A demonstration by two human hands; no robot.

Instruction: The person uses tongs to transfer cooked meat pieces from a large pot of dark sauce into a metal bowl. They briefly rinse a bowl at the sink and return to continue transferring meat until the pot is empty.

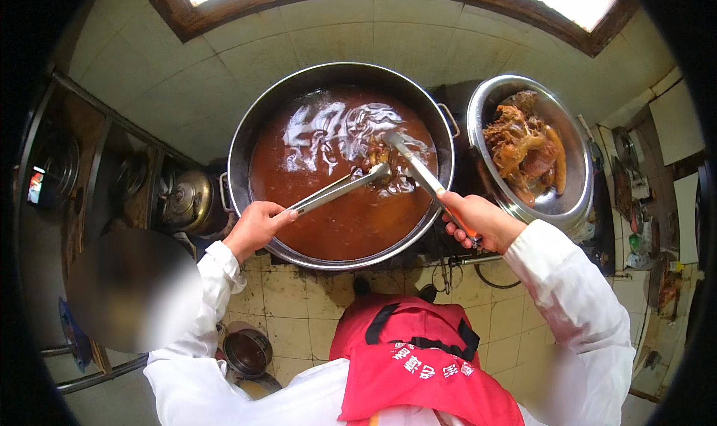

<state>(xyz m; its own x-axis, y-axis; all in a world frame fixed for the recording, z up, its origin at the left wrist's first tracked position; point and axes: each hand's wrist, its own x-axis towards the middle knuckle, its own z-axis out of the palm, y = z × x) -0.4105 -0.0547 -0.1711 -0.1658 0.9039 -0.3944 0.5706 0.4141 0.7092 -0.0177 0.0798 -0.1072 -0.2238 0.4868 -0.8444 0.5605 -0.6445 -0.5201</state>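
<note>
A large stainless steel stockpot (358,265) stands before me, filled with reddish-brown broth (313,213). My left hand (256,228) grips metal tongs (336,190), whose tip reaches the middle of the pot. Held in my right hand (479,220) is a long metal utensil with an orange grip, apparently a second pair of tongs (420,168). Both tips meet the liquid close together, around a brownish piece of food (376,156) mostly hidden by broth and glare. Whether either tool pinches it, I cannot tell.
Right of the pot, a steel basin (583,168) holds cooked meat pieces (526,151). A metal kettle (190,199) sits left, beside a shelf rack (103,146). Pot handles (450,120) stick out sideways. A smaller pot (269,345) is on the tiled floor (285,302).
</note>
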